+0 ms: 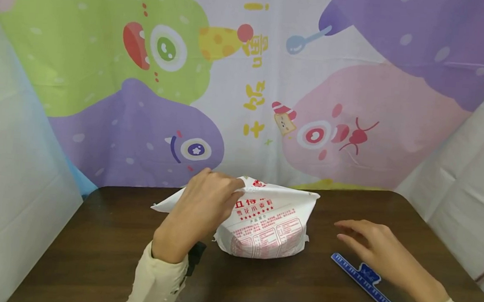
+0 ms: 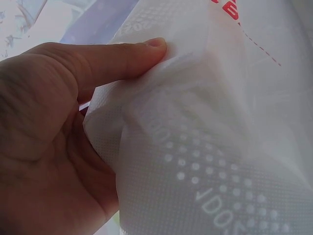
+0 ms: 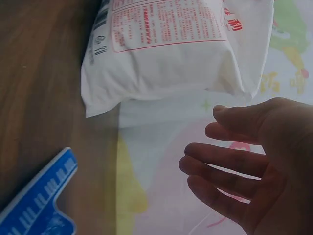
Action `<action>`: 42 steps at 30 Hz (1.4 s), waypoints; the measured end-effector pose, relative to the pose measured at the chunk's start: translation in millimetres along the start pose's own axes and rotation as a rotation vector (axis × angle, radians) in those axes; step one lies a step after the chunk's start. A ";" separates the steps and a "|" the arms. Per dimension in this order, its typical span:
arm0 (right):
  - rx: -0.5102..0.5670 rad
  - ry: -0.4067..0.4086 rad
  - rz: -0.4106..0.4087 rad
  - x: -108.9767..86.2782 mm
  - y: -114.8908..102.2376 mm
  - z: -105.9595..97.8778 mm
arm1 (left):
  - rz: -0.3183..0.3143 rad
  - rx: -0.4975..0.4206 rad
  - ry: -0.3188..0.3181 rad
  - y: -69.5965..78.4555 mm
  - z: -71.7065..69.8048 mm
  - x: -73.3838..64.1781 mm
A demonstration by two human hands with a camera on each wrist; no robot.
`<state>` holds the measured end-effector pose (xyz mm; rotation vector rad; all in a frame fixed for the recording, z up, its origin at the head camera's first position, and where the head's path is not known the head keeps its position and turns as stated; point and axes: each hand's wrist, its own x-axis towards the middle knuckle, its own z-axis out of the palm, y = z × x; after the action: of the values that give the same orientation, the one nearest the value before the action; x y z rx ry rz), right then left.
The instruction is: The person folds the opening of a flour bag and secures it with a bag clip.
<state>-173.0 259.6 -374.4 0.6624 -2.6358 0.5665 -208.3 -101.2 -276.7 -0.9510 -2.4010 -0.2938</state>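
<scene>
A white flour bag [image 1: 268, 227] with red print stands on the dark table, its top folded over. My left hand [image 1: 204, 204] pinches the bag's top edge; in the left wrist view the thumb [image 2: 132, 58] lies on the white plastic [image 2: 195, 161], while most of the other fingers are hidden behind it. To the right of the bag, my right hand [image 1: 374, 247] hovers with relaxed fingers, holding nothing. Just below it lies a blue bag clip [image 1: 365, 283] shaped like a ruler, also seen in the right wrist view at the lower left.
The dark wooden table [image 1: 274, 289] has rounded back corners. Behind it hangs a cloth backdrop [image 1: 238, 90] with cartoon monsters. White cloth walls [image 1: 18, 154] close in the left and right sides.
</scene>
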 end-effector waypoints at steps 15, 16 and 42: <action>0.066 0.028 0.053 -29.6 21.2 3.4 | 0.000 -0.009 -0.001 -0.5 -0.5 -0.4; 0.063 0.032 0.056 -31.0 22.9 3.3 | 0.000 -0.010 0.001 -0.7 -0.5 -0.5; 0.024 0.060 0.086 -78.1 47.3 31.2 | 0.002 -0.016 0.002 0.1 0.6 -0.8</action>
<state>-140.5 311.9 -448.6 0.5318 -2.6149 0.6337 -208.0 -101.4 -277.7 -0.9594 -2.3988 -0.3132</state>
